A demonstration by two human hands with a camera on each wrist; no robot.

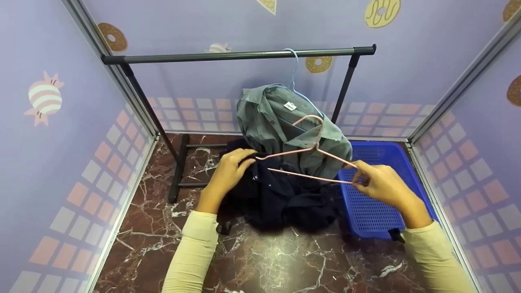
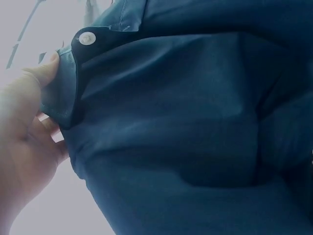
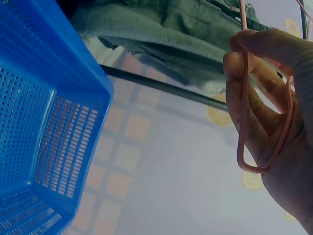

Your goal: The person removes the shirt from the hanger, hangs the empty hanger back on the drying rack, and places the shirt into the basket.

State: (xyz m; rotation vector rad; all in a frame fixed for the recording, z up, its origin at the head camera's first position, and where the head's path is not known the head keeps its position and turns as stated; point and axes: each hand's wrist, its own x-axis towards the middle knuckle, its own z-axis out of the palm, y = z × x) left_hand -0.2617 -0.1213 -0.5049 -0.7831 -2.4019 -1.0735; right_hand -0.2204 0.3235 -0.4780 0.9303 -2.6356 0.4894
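Observation:
My left hand [image 1: 230, 173] pinches the collar edge of a dark navy shirt [image 1: 276, 199]. In the left wrist view, a white button [image 2: 87, 38] shows on the collar near the thumb, and the shirt cloth [image 2: 166, 127] hangs beside the hand. My right hand [image 1: 380, 185] grips the right end of a pink hanger [image 1: 316, 145], its fingers around the bent corner, as the right wrist view shows with the hanger wire [image 3: 244, 107]. The hanger's left end reaches the navy collar beside my left thumb; part of it is hidden by the cloth.
A grey-green shirt [image 1: 260, 118] hangs on a light blue hanger [image 1: 296, 63] from the dark rack bar [image 1: 228, 55]. A blue plastic basket [image 1: 372, 234] stands on the marbled floor [image 1: 285, 260] at right. Patterned walls [image 1: 44, 162] enclose the space.

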